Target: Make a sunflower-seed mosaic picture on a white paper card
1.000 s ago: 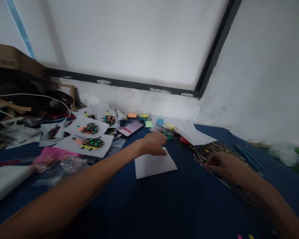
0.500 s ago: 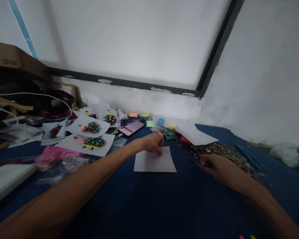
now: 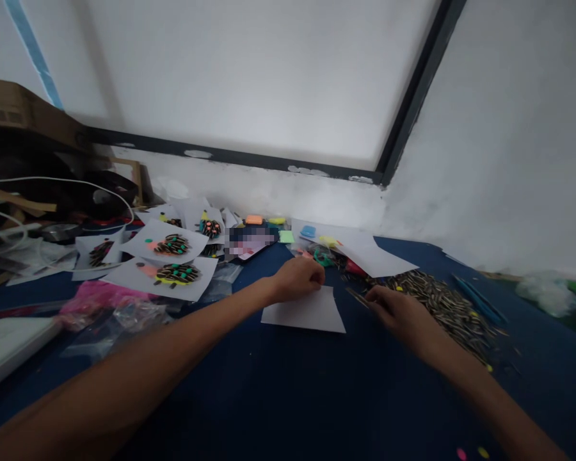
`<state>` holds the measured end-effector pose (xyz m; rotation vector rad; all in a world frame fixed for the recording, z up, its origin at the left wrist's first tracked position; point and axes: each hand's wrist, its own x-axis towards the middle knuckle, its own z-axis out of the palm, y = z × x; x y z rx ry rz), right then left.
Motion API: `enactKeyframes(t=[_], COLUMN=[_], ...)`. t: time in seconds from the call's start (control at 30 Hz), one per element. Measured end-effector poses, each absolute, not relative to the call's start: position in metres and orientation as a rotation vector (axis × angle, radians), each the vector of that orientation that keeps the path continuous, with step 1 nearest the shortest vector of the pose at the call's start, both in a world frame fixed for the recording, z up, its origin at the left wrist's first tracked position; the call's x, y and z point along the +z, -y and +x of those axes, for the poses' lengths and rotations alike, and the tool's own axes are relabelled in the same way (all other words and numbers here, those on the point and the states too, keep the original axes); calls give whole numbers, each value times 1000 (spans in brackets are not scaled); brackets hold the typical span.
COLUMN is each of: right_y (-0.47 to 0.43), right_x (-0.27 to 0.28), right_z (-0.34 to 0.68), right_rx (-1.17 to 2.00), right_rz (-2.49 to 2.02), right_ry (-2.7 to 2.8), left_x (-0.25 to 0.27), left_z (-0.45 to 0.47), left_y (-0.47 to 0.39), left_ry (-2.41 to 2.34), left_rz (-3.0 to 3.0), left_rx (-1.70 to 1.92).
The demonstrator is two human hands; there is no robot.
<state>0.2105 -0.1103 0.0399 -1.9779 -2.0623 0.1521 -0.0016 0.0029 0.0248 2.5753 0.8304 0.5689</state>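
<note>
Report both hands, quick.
Left hand: curled at the white sheet; whether it holds anything can't be told.
Right hand: closed, holding a thin, blurred object.

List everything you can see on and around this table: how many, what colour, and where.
Table: one, dark blue, foreground
Small sheet: one, white, centre
Larger sheet: one, white, behind the pile
Decorated sheets: at least five, white with dark striped pieces, back left
Seed-like pile: uncountable, dark striped, right
Clay-like blocks: at least four, orange, yellow, green, blue, along the back
Phone: one, pinkish screen, beyond the left forearm
Long item: count unclear, blue, right of the pile
Plastic bags: several, clear, left
Box: one, brown, far left
Framed panel: one, white, dark frame, back
Slim item: one, dark, at right fingertips
Left hand: one, over the small sheet's far edge
Right hand: one, beside the pile
</note>
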Motion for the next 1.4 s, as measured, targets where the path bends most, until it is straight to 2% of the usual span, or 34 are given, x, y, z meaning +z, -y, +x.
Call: enactKeyframes(t=[0.6, 1.07, 1.4], right_y=[109, 109, 109], right_x=[36, 37, 37], right_z=[206, 206, 206], right_rx=[140, 172, 158], right_rz=[-2001, -2023, -2013], right_ry=[2152, 2166, 2169], left_x=[29, 32, 41], left_z=[-5, -2, -2], left_y=[-2, 3, 8], left_ry=[-762, -714, -573], left_rz=[2414, 2470, 2502], left_rx=[281, 332, 218])
